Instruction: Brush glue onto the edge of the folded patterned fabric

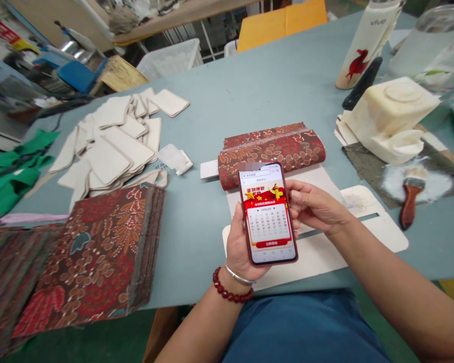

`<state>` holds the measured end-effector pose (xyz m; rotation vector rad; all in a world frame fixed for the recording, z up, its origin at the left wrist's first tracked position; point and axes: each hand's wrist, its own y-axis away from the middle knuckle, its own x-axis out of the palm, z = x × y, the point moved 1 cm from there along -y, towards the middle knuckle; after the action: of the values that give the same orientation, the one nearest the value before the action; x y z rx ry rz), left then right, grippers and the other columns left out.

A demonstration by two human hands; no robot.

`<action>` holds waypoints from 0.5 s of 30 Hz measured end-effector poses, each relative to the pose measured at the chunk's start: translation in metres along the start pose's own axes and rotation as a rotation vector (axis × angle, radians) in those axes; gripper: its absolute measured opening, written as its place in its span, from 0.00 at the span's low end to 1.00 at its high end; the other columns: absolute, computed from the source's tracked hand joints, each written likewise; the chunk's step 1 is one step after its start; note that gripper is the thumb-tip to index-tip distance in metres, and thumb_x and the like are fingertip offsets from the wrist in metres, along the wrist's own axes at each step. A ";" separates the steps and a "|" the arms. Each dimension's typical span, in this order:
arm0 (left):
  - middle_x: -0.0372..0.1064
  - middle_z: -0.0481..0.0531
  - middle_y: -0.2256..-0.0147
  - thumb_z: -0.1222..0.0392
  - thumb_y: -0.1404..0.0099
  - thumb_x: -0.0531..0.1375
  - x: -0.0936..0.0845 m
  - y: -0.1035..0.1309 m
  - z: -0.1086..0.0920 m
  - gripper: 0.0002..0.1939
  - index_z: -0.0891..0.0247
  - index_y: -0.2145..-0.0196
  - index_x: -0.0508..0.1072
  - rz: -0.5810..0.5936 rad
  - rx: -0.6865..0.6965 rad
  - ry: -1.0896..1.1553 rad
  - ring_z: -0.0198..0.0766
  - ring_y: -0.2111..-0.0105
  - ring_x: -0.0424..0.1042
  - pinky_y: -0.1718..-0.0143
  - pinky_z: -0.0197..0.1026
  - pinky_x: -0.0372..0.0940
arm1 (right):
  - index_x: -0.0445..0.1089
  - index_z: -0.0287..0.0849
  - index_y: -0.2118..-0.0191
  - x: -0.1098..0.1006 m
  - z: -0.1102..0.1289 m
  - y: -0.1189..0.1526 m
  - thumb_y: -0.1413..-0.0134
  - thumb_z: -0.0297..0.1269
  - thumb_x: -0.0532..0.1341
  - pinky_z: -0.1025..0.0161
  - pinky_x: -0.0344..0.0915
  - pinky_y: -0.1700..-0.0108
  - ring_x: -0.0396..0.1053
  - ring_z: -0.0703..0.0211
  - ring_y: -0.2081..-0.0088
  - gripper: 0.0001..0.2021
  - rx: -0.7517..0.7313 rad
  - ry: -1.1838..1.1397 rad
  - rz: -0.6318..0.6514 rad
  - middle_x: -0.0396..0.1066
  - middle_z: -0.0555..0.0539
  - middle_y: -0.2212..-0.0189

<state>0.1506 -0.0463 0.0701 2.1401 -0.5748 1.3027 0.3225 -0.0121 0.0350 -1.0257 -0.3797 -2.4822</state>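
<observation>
Left hand (241, 249) cups the smartphone (270, 219), lower centre; right hand (320, 207) half-curled at its edge, hold unclear; probably light, rigid, slippery; grip its sides.

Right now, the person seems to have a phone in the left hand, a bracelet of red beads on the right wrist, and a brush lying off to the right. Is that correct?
Not quite: the head view shows the bracelet of red beads on the wrist of the left hand, the same one holding the phone. The brush does lie off to the right.
</observation>
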 end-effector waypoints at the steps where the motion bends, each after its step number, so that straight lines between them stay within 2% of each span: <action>1: 0.75 0.65 0.53 0.31 0.28 0.43 -0.001 0.000 -0.003 0.39 0.69 0.44 0.73 -0.010 0.012 -0.001 0.49 0.57 0.77 0.53 0.49 0.71 | 0.73 0.44 0.51 -0.001 0.001 0.001 0.46 0.41 0.71 0.66 0.71 0.72 0.71 0.64 0.73 0.18 -0.043 0.021 -0.061 0.75 0.49 0.67; 3: 0.75 0.65 0.52 0.32 0.28 0.42 -0.004 -0.001 -0.010 0.40 0.69 0.44 0.73 -0.038 0.041 0.002 0.49 0.56 0.77 0.52 0.50 0.71 | 0.75 0.44 0.55 -0.004 0.004 0.005 0.46 0.41 0.71 0.66 0.72 0.64 0.72 0.63 0.64 0.14 -0.136 0.076 -0.200 0.75 0.47 0.60; 5: 0.75 0.66 0.52 0.31 0.28 0.42 -0.008 -0.003 -0.018 0.40 0.70 0.45 0.73 -0.072 0.070 0.010 0.50 0.56 0.77 0.52 0.50 0.71 | 0.76 0.44 0.60 -0.004 0.005 0.012 0.44 0.41 0.70 0.67 0.70 0.59 0.71 0.63 0.58 0.09 -0.197 0.142 -0.284 0.75 0.47 0.58; 12: 0.76 0.64 0.53 0.32 0.28 0.42 -0.017 -0.007 -0.033 0.39 0.70 0.47 0.74 -0.124 0.169 0.001 0.49 0.56 0.77 0.52 0.50 0.72 | 0.74 0.45 0.64 0.011 -0.004 0.038 0.35 0.42 0.62 0.63 0.63 0.57 0.67 0.61 0.62 0.08 -0.269 0.434 -0.292 0.73 0.48 0.64; 15: 0.76 0.65 0.53 0.33 0.27 0.42 -0.017 -0.007 -0.036 0.39 0.70 0.48 0.75 -0.136 0.193 -0.004 0.49 0.56 0.78 0.53 0.50 0.72 | 0.73 0.45 0.64 0.012 -0.010 0.045 0.34 0.41 0.61 0.61 0.62 0.57 0.67 0.60 0.62 0.08 -0.291 0.576 -0.291 0.72 0.48 0.66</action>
<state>0.1239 -0.0162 0.0668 2.2928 -0.3091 1.3246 0.3304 -0.0585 0.0408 -0.3186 0.0200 -3.0085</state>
